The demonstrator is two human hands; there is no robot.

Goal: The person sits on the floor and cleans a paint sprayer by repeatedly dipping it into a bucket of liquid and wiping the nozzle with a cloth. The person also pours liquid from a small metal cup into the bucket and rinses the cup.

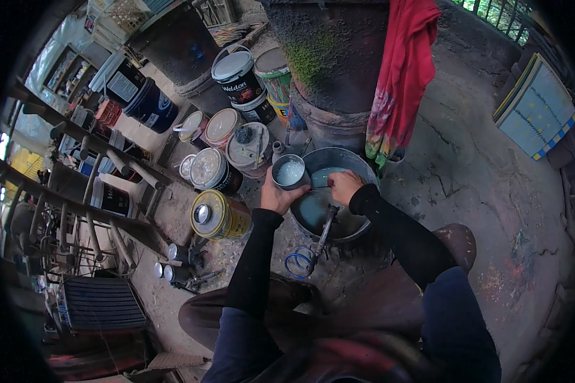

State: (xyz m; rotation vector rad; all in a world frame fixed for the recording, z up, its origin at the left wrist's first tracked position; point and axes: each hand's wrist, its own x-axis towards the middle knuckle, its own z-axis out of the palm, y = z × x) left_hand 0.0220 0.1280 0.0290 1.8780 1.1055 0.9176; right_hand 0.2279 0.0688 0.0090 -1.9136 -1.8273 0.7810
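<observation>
My left hand (276, 195) is wrapped round a grey metal cup (298, 183) with whitish liquid in it, held upright at the left rim of a round bucket (365, 167). Murky grey-blue liquid (314, 209) fills part of the bucket. Above its right side my right hand (347, 187) is closed, its fingertips turned toward the cup; what they hold, if anything, I cannot make out. A spray gun (326, 228) leans at the bucket's near rim, beside a loop of blue hose (299, 262).
Several paint pails stand to the left, the closest a yellow one (227, 220). Small metal cups (179, 253) and another spray gun (198, 281) lie on the floor. A large dark drum (332, 70) with a red cloth (404, 76) rises behind the bucket. Wooden racks (102, 207) stand far left.
</observation>
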